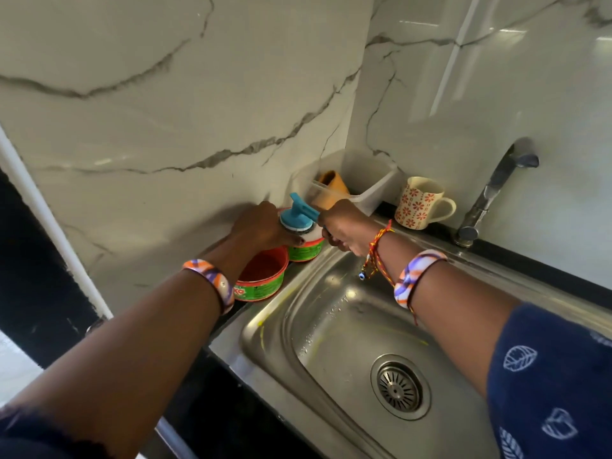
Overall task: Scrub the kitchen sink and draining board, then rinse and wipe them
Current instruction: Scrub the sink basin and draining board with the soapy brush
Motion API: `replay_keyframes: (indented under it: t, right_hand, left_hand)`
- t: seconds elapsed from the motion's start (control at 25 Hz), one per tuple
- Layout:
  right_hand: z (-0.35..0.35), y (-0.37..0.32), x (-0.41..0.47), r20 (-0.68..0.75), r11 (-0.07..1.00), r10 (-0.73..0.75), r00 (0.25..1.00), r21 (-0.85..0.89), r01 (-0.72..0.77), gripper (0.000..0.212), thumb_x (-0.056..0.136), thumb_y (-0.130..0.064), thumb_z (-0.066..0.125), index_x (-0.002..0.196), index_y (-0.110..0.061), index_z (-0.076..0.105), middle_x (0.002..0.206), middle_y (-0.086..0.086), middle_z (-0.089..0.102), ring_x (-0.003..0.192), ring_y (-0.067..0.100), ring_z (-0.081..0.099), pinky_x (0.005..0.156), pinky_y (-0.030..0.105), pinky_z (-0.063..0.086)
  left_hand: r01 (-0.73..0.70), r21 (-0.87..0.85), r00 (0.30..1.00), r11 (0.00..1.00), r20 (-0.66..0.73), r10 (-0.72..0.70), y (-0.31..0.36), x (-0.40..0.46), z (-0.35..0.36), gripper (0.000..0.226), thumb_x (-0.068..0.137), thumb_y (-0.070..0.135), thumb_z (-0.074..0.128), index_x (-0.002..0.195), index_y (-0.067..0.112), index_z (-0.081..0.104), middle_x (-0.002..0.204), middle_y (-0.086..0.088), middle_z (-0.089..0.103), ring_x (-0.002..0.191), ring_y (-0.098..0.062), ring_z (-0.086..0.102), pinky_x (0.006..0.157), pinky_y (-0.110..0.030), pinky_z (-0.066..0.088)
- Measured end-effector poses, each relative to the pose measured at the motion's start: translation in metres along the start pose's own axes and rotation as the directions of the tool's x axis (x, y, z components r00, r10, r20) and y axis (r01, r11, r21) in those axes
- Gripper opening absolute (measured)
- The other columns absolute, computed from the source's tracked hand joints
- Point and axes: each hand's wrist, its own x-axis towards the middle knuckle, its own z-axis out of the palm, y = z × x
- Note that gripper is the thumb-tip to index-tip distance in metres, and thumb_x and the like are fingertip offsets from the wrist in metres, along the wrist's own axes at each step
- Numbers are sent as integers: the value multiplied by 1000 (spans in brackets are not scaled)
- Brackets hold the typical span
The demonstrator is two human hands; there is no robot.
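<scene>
Left hand (265, 226): reaching to the far left corner of the sink, fingers curling round the side of the white-topped tub (306, 245) and steadying it.
Right hand (344, 228): closing in a fist beside the scrubber; something blue is showing between the fingers, but what it is gripping cannot be told.
Scrubber (298, 215): a blue-handled scouring pad, sitting on top of the white-topped tub, between the two hands.
Open tub (265, 276): a red-and-green tub standing lidless on the black worktop (228, 318), just in front of the other tub.
Sink (347, 326): a steel basin lying below the right forearm, showing yellowish streaks and water drops; the drain strainer (399, 387) is sitting in its floor.
Tap (496, 187): rising from the back rim at the right, spout pointing away from the wall.
Mug (422, 203): a flower-patterned mug standing upright on the back ledge, between the tap and a white plastic container (374, 183).
Walls (165, 111): marble-look tiles meeting in the corner behind the tubs.
</scene>
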Motion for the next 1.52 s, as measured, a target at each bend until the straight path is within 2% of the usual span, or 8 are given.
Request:
replay_keyframes:
  t: [0.24, 0.6, 0.76, 0.96, 1.16, 1.28, 1.4, 1.52]
  right_hand:
    - [3, 8, 6, 5, 999, -24, 1000, -48, 25, 30, 93, -12, 44, 116, 4, 55, 65, 4, 44, 47, 10, 36, 28, 9, 20]
    - [5, 10, 15, 18, 999, -27, 999, -30, 28, 31, 93, -12, 45, 121, 1, 52, 68, 4, 45, 51, 10, 36, 28, 11, 23]
    - [7, 12, 15, 21, 997, -38, 999, -71, 39, 29, 93, -13, 47, 118, 0, 54, 70, 3, 46, 54, 10, 38, 38, 17, 27]
    - [-15, -3, 13, -68, 992, -122, 990, -43, 119, 25, 90, -8, 49, 108, 5, 58, 68, 5, 47, 49, 10, 36, 24, 12, 22]
    - [-20, -2, 13, -86, 989, -145, 986, -31, 143, 19, 90, -7, 48, 105, -1, 57, 67, 5, 46, 48, 11, 36, 24, 11, 22]
    - [-3, 14, 21, -45, 987, -105, 993, -128, 99, 23, 89, -14, 49, 102, 2, 61, 67, 5, 47, 50, 11, 37, 32, 17, 26]
    - [5, 22, 24, -21, 988, -106, 994, -118, 103, 28, 92, -15, 49, 112, 1, 60, 68, 2, 47, 54, 11, 39, 44, 20, 27]
    - [4, 20, 21, -41, 988, -128, 991, -92, 124, 25, 91, -13, 50, 111, -5, 63, 66, 1, 46, 52, 10, 38, 43, 19, 27]
  left_hand:
    - [10, 0, 1000, 1000, 3, -10, -2, 7, 9, 71, 68, 38, 81, 124, 4, 52, 122, -13, 60, 109, -29, 58, 77, -30, 42]
    - [32, -13, 999, 999, 5, -31, -5, 14, 16, 72, 65, 42, 82, 121, 7, 54, 117, -11, 63, 104, -28, 60, 76, -30, 44]
    - [6, -17, 1000, 1000, 15, -6, -5, 13, 17, 73, 66, 45, 80, 123, 9, 54, 117, -10, 64, 103, -27, 61, 76, -30, 45]
    - [-37, -9, 999, 999, 10, 37, -4, 10, 12, 64, 72, 43, 76, 124, 13, 56, 118, -9, 63, 107, -27, 59, 80, -31, 45]
    - [-36, -18, 999, 999, 8, 36, -2, 1, 7, 60, 75, 41, 74, 123, 10, 55, 119, -11, 62, 108, -29, 58, 78, -30, 42]
    - [-12, -45, 1000, 999, 2, 12, -1, -1, 6, 63, 73, 38, 77, 125, 9, 55, 121, -13, 62, 110, -30, 58, 79, -30, 42]
    - [10, -68, 1000, 998, 2, -10, 1, -3, 4, 65, 72, 37, 79, 123, 6, 55, 121, -13, 62, 110, -29, 58, 79, -30, 42]
    - [11, -28, 1000, 1000, 0, -11, 2, -6, 3, 62, 73, 37, 78, 122, 6, 55, 120, -13, 62, 110, -29, 58, 79, -30, 42]
